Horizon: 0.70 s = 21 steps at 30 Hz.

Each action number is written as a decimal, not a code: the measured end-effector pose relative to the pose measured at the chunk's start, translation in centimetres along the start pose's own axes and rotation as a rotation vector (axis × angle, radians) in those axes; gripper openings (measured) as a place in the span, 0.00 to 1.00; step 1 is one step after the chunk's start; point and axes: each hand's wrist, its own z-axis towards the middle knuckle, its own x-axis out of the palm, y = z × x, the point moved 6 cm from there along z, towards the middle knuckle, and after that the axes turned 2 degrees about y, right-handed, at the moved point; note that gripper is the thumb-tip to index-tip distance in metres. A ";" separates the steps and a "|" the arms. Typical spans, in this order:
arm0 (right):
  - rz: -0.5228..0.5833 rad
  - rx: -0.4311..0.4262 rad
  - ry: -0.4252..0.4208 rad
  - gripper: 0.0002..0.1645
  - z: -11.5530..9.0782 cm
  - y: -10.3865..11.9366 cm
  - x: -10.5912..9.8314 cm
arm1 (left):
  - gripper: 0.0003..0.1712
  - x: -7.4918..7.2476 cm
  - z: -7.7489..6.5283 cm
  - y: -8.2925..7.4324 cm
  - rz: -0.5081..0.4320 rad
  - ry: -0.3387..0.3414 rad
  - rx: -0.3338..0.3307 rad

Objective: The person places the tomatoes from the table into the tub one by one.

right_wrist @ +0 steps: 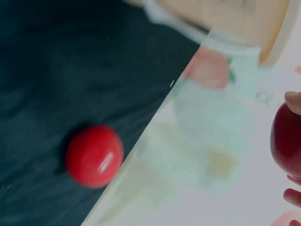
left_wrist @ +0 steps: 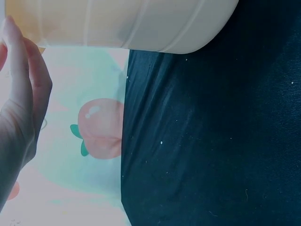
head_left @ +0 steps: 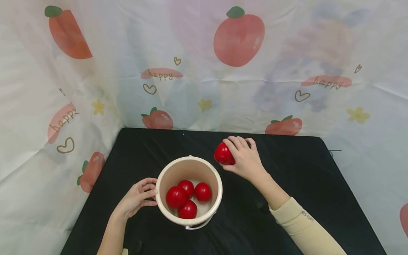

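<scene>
My right hand (head_left: 243,159) grips a smooth, glossy red ball (head_left: 224,153) above the table, to the right of the bucket's far rim. In the right wrist view this held ball (right_wrist: 286,141) shows at the right edge, with fingertips around it. A second red ball (right_wrist: 95,156) lies on the black table; in the head view it cannot be told apart. My left hand (head_left: 138,196) touches the left side of a cream bucket (head_left: 217,191) with fairly straight fingers. Inside the bucket sit several red balls (head_left: 176,197). In the left wrist view, fingers (left_wrist: 19,66) reach the bucket's ribbed wall (left_wrist: 117,23).
A white handle (head_left: 199,226) hangs at the bucket's near side. Black cloth (head_left: 153,148) covers the table. Printed curtains (head_left: 204,88) with fruit pictures rise behind the far edge and along the left.
</scene>
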 end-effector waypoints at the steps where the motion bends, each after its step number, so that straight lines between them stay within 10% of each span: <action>1: 0.004 -0.027 -0.002 0.47 0.2 0.8 -0.1 | 0.22 0.0 0.0 0.0 0.000 0.000 0.000; 21: 0.041 -0.386 0.396 0.48 0.1 11.3 3.8 | 0.20 0.0 0.0 0.0 -0.013 0.004 -0.001</action>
